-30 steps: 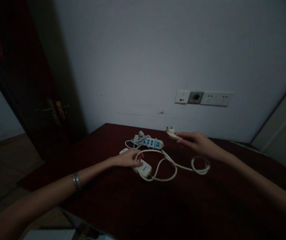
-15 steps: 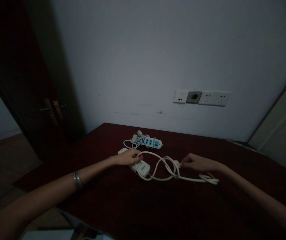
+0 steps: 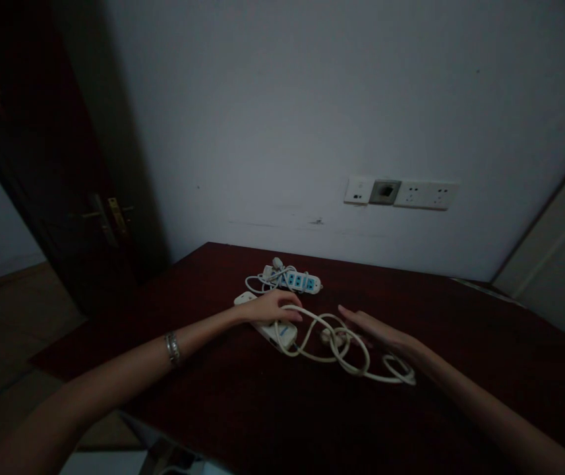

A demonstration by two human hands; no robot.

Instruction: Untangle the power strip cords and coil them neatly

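A white power strip (image 3: 279, 335) lies slantwise on the dark red table, its pale cord (image 3: 319, 318) running off in loose loops to the right. My left hand (image 3: 275, 307) reaches over the strip, thumb and fingers loosely closed around a loop of the cord. Among the coils sits the plug (image 3: 334, 336). My right hand (image 3: 374, 328) is beside it, fingers stretched out and holding nothing; some fingers are partly hidden. A smaller cord bundle (image 3: 398, 366) lies below that hand.
Behind, another power strip (image 3: 302, 282) with blue sockets has its cord wound round it. Wall sockets (image 3: 420, 195) are above the table (image 3: 312, 409). A door with a handle (image 3: 99, 214) stands at left, and a pale door (image 3: 559, 251) at right.
My right hand has let go of the plug and opened, and the plug now lies further left. My left hand has shifted slightly right. The cord's right end has moved left and nearer.
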